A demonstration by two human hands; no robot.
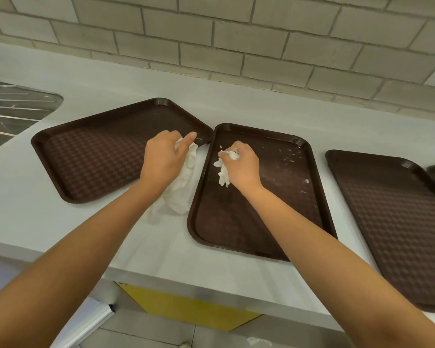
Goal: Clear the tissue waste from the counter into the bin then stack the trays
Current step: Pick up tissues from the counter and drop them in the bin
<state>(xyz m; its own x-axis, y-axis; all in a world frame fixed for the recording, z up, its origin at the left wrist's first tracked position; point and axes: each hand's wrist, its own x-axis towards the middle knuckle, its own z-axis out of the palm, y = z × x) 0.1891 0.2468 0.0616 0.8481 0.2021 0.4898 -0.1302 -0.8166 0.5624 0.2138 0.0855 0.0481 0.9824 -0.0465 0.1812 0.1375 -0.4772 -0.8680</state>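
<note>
Found left hand [163, 159] over the gap between left tray [91, 156] and middle tray [236, 222], fingers clenched on a large crumpled tissue [181, 194] with its tail trailing onto the tabletop [161, 247]. Found right hand [241, 164] above the middle tray, fingers pinched round a small tissue wad [222, 174] hanging loose below the fist. Noted fine white scraps [290, 154] scattered on the far right part of the middle tray, touched by neither hand. Noted right tray [399, 209] well apart; no stacking done. Could not identify the bin with certainty.

Risks, as judged:
- Shedding of shreds from the ragged wad on the way to the bin, owing to a partial grip.
- Dragging of the trailing tail across the tabletop.
- Scraps missed and trapped between trays if stacked before a second pass.
- Sliding of the middle tray toward the near edge if swept hard.
</note>
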